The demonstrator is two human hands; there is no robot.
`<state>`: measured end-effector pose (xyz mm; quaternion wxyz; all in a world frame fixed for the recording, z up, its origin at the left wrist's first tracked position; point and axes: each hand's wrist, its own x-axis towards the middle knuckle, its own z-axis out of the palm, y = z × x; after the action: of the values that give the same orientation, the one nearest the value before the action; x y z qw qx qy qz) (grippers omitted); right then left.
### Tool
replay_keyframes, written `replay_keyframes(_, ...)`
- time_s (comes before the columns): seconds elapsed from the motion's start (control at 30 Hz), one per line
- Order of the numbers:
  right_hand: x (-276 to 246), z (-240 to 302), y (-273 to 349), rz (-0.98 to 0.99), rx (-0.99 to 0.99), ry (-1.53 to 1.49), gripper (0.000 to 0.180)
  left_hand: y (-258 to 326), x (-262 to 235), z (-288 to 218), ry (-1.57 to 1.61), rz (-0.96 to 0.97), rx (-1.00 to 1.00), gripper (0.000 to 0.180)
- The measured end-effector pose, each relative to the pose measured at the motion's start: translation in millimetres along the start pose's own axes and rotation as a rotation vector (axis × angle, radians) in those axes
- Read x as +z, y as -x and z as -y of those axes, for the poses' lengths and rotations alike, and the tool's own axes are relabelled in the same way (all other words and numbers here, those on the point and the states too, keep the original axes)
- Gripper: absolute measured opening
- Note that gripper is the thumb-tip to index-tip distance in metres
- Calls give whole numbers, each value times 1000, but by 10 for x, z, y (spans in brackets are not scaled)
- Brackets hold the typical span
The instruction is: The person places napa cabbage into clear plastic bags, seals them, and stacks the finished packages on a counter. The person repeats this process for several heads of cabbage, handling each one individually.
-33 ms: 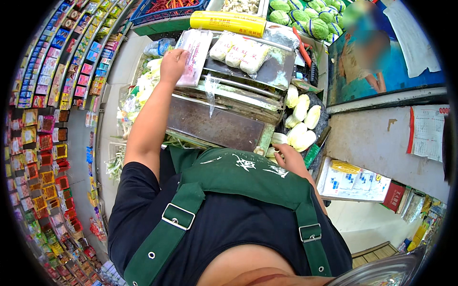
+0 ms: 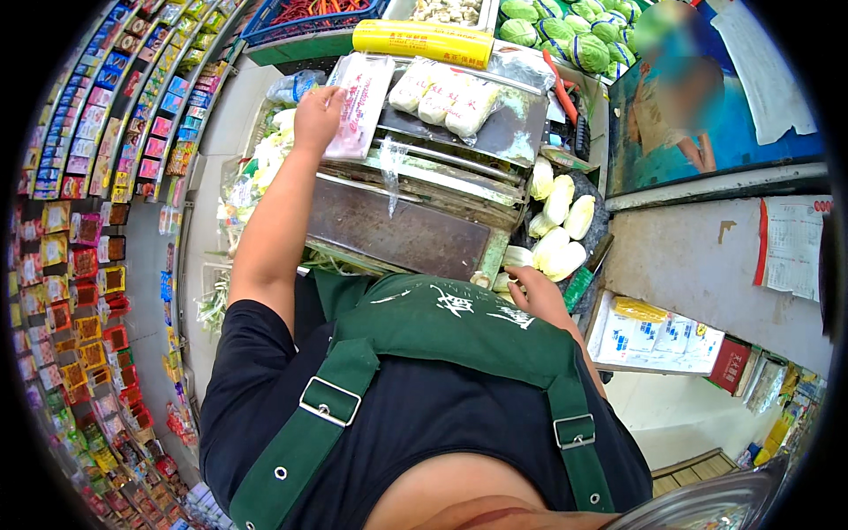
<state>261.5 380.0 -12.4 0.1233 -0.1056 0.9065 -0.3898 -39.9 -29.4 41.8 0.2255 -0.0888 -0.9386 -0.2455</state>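
My left hand (image 2: 318,117) is at the left edge of a flat stack of clear plastic bags (image 2: 360,106) with red print. Its fingers are curled together, and whether a bag edge is between them is hidden. Right of the stack lies a clear package of white rolls (image 2: 443,99). My right hand (image 2: 539,294) rests low beside several pale Chinese cabbages (image 2: 556,252). Its fingers are apart and nothing shows in them; whether they touch the lowest cabbage I cannot tell. A green-handled knife (image 2: 583,281) lies just right of that hand.
Across the stand's back lies a yellow box (image 2: 422,44). Behind it are a blue crate of red peppers (image 2: 305,22) and round green cabbages (image 2: 583,49). Shelves of packets (image 2: 88,247) line the left. A counter (image 2: 689,238) and a screen (image 2: 707,106) border the right.
My left hand has shifted slightly left and down along the bag stack's edge, so more of the top bag's print shows. My right hand has barely moved.
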Motion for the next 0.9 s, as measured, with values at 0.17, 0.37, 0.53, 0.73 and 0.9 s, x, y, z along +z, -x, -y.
replay_keyframes(0.17,7,-28,-34,-1,-18,-17,27,-320,-370,-387,302,-36,-131,26)
replay_keyframes(0.37,-174,132,-165,-81,31,-317,32,-297,-809,-1231,488,-38,-47,19)
replay_keyframes(0.53,-348,474,-575,25,-187,-1223,81,486,-648,-2084,65,138,901,17)
replay_keyframes(0.73,-199,813,-944,-193,-30,-1634,35,1169,-344,-2226,237,345,781,18)
replay_keyframes(0.9,-292,836,-868,-137,-49,-1607,29,1329,-270,-1988,420,67,338,32)
